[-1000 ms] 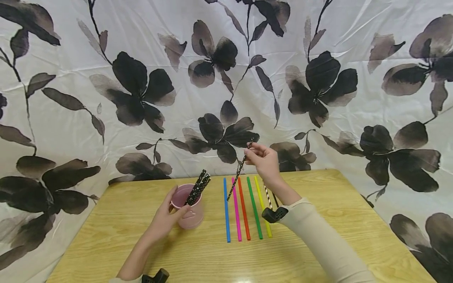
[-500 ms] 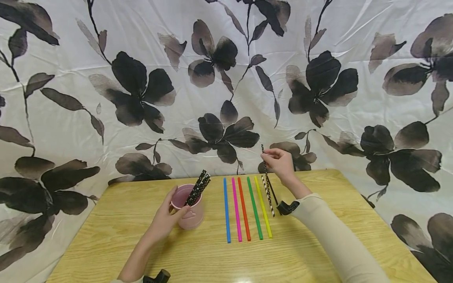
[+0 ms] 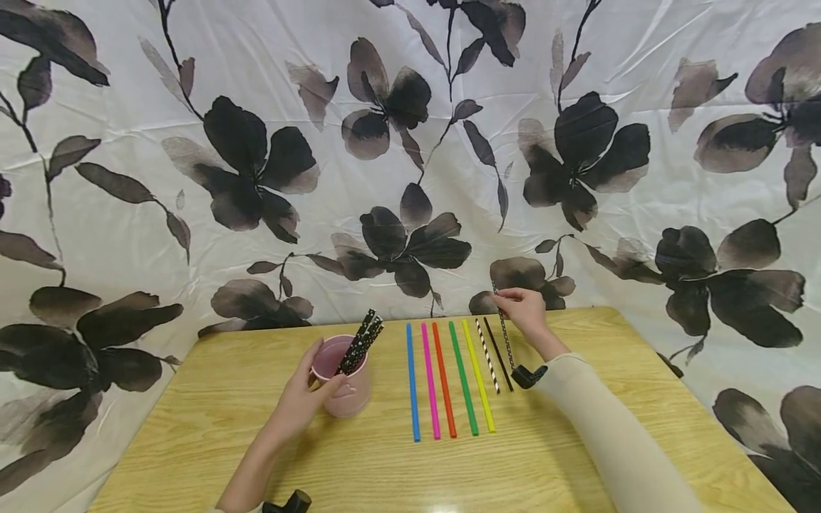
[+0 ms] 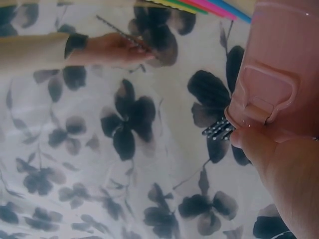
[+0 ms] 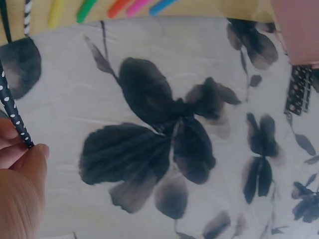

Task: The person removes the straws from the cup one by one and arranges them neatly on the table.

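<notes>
My left hand (image 3: 296, 402) holds a small pink bucket (image 3: 351, 399) on the wooden table, thumb at its rim. Several black straws with white dots (image 3: 360, 343) lean out of the bucket toward the right. My right hand (image 3: 527, 313) pinches one black dotted straw (image 3: 504, 329) near its upper end, thumb against fingers. That straw slants down just right of a plain black straw (image 3: 498, 356), its lower end near the wrist camera. In the right wrist view, white dots show along the held straw (image 5: 12, 112).
Left of the plain black straw lie a striped straw (image 3: 487, 356), then yellow (image 3: 479, 377), green (image 3: 463, 377), red (image 3: 444, 381), pink (image 3: 430, 381) and blue straws (image 3: 413, 385), side by side. A floral cloth (image 3: 410, 142) hangs behind the table (image 3: 449, 474).
My right hand has moved right and down with the dotted straw, from over the coloured row to right of the plain black straw. My left hand stays on the bucket.
</notes>
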`<state>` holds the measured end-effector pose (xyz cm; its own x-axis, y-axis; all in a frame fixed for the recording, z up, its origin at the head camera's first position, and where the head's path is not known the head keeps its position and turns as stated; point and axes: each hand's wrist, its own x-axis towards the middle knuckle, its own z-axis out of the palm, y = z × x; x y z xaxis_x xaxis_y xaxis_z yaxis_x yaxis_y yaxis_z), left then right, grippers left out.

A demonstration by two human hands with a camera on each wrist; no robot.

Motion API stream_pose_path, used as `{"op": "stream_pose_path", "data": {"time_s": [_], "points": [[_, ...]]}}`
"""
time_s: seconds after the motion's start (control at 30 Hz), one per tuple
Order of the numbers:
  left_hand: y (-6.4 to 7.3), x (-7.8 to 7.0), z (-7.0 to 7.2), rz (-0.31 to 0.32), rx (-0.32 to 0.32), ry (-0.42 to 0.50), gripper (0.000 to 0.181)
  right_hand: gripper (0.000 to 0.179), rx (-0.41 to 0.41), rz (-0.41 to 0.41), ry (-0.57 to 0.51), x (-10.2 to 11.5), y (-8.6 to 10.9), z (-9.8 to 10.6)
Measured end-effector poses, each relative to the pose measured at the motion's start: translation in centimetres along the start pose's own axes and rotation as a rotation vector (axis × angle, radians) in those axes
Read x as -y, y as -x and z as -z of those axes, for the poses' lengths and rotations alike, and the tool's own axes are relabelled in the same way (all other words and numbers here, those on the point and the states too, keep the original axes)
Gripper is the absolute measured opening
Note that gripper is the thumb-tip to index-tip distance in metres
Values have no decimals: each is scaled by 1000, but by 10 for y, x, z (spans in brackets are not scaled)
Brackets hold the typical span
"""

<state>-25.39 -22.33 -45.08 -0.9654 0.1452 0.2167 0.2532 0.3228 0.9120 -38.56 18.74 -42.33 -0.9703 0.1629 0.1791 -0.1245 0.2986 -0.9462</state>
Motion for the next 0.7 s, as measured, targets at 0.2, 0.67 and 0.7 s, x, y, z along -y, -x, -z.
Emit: {"op": "stream_pose_path", "data": {"time_s": [0.2,0.67,0.7], "points": [[0,1,1,9,0,2,78,26,-20,-38,112,-21,-4,3],[1,0,0,22,-4,-15,81,19,1,-42,233,-54,-9,-1],[1,0,0,19,-5,-14,82,19,0,-51,227,-55,-9,-1]]}}
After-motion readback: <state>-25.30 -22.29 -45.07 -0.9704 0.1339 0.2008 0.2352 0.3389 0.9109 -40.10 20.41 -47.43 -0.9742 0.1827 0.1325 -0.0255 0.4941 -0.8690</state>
